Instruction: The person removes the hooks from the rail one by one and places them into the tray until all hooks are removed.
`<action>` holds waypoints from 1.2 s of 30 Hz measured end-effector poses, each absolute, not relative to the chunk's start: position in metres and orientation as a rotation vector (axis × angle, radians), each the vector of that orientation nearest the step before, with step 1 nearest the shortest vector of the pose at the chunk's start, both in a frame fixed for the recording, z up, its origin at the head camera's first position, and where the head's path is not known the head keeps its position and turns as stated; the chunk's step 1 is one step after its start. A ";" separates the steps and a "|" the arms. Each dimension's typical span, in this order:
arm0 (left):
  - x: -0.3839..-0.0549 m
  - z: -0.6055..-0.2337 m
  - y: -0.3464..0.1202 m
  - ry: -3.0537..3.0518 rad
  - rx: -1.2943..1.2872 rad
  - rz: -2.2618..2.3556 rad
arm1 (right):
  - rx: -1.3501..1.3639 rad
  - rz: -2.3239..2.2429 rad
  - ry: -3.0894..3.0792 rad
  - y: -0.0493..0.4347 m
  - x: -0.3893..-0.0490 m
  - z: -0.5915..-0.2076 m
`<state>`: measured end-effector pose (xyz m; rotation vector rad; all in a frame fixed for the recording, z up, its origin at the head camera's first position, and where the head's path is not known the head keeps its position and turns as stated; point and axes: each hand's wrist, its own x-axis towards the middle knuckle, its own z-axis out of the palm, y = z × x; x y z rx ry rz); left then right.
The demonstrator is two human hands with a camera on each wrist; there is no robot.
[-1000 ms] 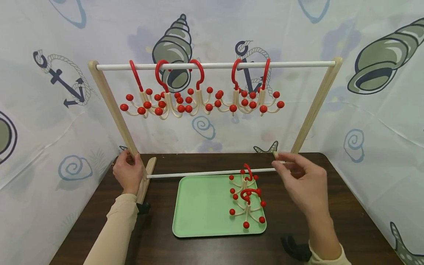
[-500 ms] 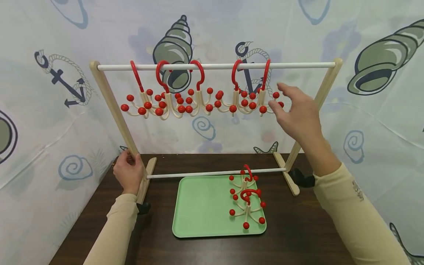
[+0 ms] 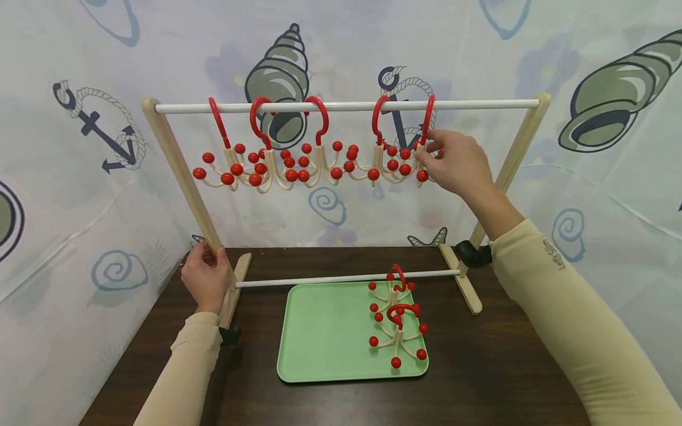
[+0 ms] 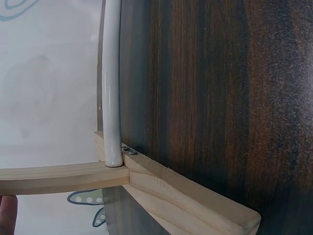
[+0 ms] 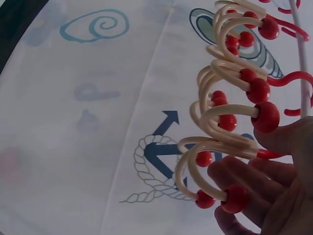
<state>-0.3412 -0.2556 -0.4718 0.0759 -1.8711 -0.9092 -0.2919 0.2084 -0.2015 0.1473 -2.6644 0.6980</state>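
Note:
Several cream multi-arm hangers with red balls and red hooks hang from the white top bar (image 3: 341, 106) of a wooden rack. My right hand (image 3: 459, 163) pinches the rightmost hanger (image 3: 429, 115) at its neck, just under the hook. In the right wrist view, the thumb and fingers close around that hanger's stem (image 5: 244, 148), and part of the neck is hidden. My left hand (image 3: 206, 278) grips the lower part of the rack's left upright (image 3: 183, 177). Only a fingertip (image 4: 7, 213) shows beside the upright (image 4: 58, 177) in the left wrist view.
A green tray (image 3: 325, 331) lies on the dark wooden table (image 3: 341, 405), with two more hangers (image 3: 398, 337) on its right side. The white lower bar (image 3: 314, 279) runs behind it between the rack's feet (image 3: 467, 290). A patterned cloth (image 3: 341, 53) hangs behind.
My right hand has risen from beside the lower right of the rack to the rightmost hanger and taken hold of its neck. The left hand has stayed on the upright.

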 end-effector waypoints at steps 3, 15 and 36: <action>-0.341 -0.471 -0.255 -1.869 0.077 -0.908 | 0.156 0.777 -2.661 0.210 -0.297 -0.205; -0.340 -0.468 -0.253 -1.873 0.072 -0.901 | 0.173 0.915 -2.609 0.224 -0.309 -0.213; -0.342 -0.472 -0.256 -1.867 0.076 -0.906 | 0.117 0.908 -2.496 0.249 -0.301 -0.196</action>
